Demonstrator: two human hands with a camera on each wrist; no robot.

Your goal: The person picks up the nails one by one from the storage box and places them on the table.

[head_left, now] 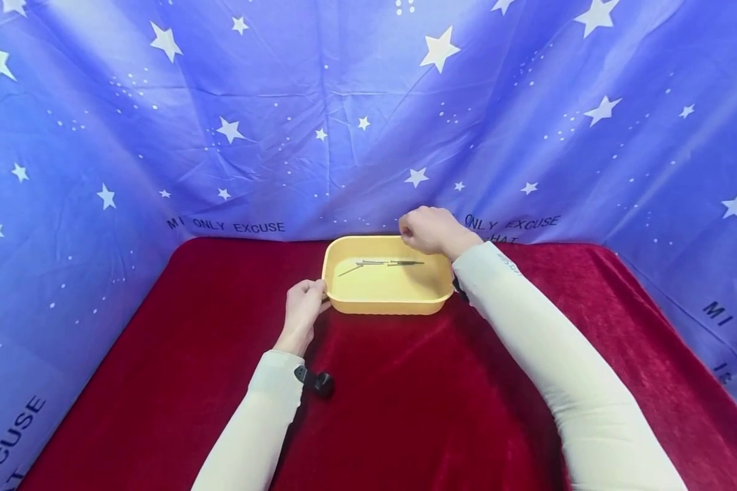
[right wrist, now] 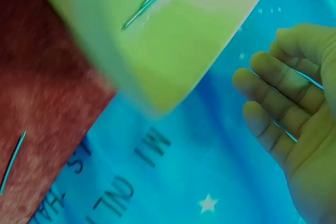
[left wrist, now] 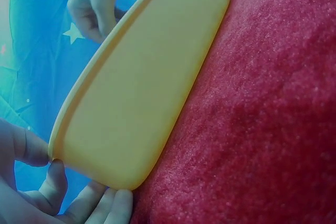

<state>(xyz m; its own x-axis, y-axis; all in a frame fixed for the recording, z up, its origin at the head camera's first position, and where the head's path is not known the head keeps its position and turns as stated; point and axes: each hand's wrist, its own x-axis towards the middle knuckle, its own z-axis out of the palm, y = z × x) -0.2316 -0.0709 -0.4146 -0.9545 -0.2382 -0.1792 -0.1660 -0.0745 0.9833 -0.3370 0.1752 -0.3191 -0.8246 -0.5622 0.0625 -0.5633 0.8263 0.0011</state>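
Note:
A yellow rectangular tray (head_left: 388, 307) stands near the far edge of the red cloth. On its floor lie several thin, nail-like metal rods (head_left: 405, 262), also visible in the right wrist view. My left hand (head_left: 304, 307) pinches the tray's left end; in the left wrist view its thumb (left wrist: 32, 148) is at the rim, with other fingers against the end wall. Beyond the far right rim hovers my right hand (head_left: 432, 230), fingers loosely bent and nothing visible in them. Another thin metal rod (right wrist: 12, 162) rests on the cloth, hidden from the head view.
Red plush cloth (head_left: 399, 395) covers the table. A blue curtain with white stars (head_left: 319, 164) hangs right behind the table's far edge and along both sides. Each sleeve carries a black wrist strap, the left one (head_left: 313, 379) plainly visible.

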